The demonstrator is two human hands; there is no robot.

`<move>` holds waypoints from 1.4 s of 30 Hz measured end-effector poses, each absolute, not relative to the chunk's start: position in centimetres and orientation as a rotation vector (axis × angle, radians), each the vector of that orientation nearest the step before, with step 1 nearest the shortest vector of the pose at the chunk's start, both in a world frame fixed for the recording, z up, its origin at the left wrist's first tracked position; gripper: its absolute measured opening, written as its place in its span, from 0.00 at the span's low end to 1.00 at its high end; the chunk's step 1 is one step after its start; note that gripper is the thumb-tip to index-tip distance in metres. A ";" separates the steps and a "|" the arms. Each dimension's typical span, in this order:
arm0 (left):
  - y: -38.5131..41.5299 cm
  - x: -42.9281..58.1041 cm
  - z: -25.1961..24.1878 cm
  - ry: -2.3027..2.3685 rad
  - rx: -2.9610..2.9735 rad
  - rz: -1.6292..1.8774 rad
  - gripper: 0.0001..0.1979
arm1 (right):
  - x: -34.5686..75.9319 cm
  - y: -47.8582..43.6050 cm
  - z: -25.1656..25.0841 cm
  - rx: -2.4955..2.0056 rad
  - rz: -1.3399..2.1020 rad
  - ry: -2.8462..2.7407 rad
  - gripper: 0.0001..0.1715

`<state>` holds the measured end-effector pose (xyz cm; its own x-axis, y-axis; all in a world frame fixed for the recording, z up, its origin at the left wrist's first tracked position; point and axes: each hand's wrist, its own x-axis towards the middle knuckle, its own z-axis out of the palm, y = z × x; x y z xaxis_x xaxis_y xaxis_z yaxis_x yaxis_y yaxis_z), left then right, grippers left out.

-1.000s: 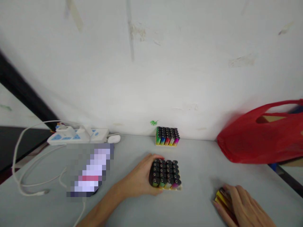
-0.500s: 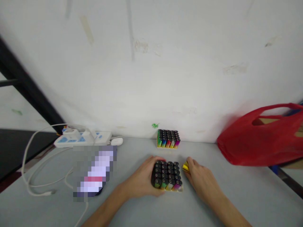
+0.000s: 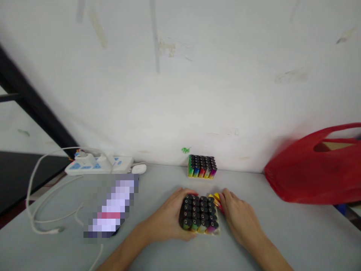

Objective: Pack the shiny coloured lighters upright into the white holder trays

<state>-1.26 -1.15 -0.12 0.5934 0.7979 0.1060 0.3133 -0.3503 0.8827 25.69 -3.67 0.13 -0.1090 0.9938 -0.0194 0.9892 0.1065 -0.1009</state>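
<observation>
My left hand is wrapped around the left side of a tray of lighters, thumb at the near side and fingers at the far side. The lighters stand upright in rows, black ends up, with green, yellow and purple bodies showing at the front. A pale strip of the tray shows along its right edge. My right hand is closed on a yellow and red lighter, which is tilted against the tray's far right side. The fingers partly hide it, so I cannot tell whether there is more than one.
A second tray of lighters stands by the wall. On the left lie a blurred-out phone, a power strip with white cables and a small white case. A red bag sits at the right.
My right hand has moved left and brought the lighter against the tray's right side. Red now shows on it beside the yellow. My left hand keeps its hold on the tray.
</observation>
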 end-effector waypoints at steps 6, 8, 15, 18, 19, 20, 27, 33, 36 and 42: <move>-1.2 -1.2 0.3 0.906 1.901 0.652 0.46 | 26.2 -3.7 -0.1 -1.996 0.297 -2.165 0.16; -1.2 -1.2 0.5 0.908 1.911 0.645 0.45 | 26.5 -3.8 0.0 -1.959 0.365 -2.066 0.18; -1.1 -1.3 0.4 0.891 1.920 0.644 0.45 | 27.1 -3.6 1.0 -1.656 0.620 -1.534 0.24; -1.2 -1.3 0.3 0.895 1.902 0.638 0.45 | 27.3 -3.3 1.4 -1.535 0.747 -1.339 0.27; -1.2 -1.3 0.3 0.896 1.897 0.637 0.45 | 27.4 -3.2 1.5 -1.512 0.812 -1.276 0.28; -1.2 -1.3 0.3 0.897 1.894 0.637 0.45 | 27.5 -3.1 1.5 -1.487 0.884 -1.218 0.29; -1.4 -1.2 0.3 0.907 1.903 0.651 0.46 | 27.1 -3.3 0.9 -1.234 1.181 -1.072 0.32; -1.3 -1.3 0.4 0.911 1.914 0.650 0.46 | 25.7 -4.1 1.6 -1.101 1.377 -1.110 0.31; -1.2 -1.3 0.4 0.903 1.919 0.649 0.45 | 25.6 -4.2 1.9 -1.106 1.421 -1.100 0.36; -1.5 -1.1 0.4 0.911 1.883 0.659 0.44 | 25.4 -4.2 2.0 -1.089 1.437 -1.078 0.34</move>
<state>-1.13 -1.52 0.40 0.5841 0.8086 0.0711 0.3204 -0.3101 0.8951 25.41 -4.24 2.00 -0.1010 0.9908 -0.0905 -0.1897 -0.1085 -0.9758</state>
